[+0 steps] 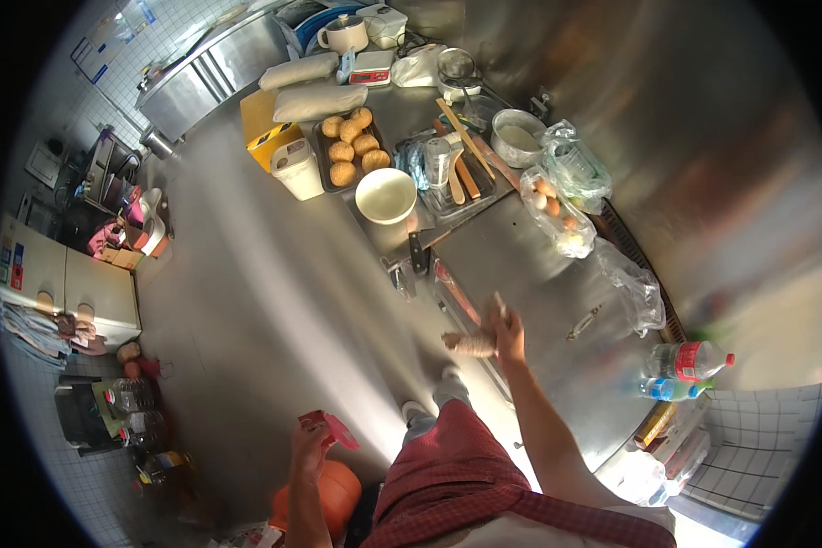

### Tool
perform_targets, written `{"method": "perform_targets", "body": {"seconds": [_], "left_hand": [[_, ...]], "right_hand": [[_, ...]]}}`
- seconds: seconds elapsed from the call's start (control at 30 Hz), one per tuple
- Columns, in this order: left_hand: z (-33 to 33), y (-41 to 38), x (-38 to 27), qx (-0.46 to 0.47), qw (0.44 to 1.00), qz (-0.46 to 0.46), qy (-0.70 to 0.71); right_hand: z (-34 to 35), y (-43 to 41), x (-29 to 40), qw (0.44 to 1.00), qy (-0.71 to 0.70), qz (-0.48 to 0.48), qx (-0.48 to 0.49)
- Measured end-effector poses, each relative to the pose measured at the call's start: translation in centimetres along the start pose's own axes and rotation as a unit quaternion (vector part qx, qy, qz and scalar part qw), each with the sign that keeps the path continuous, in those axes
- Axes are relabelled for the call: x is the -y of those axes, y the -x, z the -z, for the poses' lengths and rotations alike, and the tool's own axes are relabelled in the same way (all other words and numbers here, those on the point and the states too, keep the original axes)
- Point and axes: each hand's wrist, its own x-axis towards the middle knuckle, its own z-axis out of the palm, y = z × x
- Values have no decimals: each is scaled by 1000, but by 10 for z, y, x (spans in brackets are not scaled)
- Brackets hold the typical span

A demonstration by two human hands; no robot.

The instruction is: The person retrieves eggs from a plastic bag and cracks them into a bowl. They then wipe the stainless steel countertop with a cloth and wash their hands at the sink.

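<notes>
My right hand [512, 339] grips a brown, ridged object [470, 344] over the front edge of the steel counter [507, 253]; motion blur hides exactly what it is. Low on the left, my left hand [309, 445] holds a red and pink packet [339, 430], away from the counter. Below that hand is a rounded orange container [335, 490]. Near my right hand lie a red strip-like object [455, 291] along the counter edge and a small metal tool [584, 320]. A black-handled knife [419, 253] rests farther along the edge.
A white bowl [386, 196] stands beside a dark tray [323, 154] of round, seed-coated buns [366, 144]. Eggs [552, 207] sit in a clear bag near a metal pot [517, 137]. Plastic bottles [688, 361] lie at the right. A yellow box [260, 123] stands at the counter's far left.
</notes>
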Motion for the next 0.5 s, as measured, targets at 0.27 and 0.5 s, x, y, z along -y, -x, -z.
{"method": "perform_targets", "body": {"seconds": [0.27,0.5], "left_hand": [[-55,-50,-56,-48,999,2,8],[-93,-96,-73,-67,994,84,8]], "right_hand": [[-44,-255,55,844,459,237,-144],[-118,-246,14,776,508,341,-154]]}}
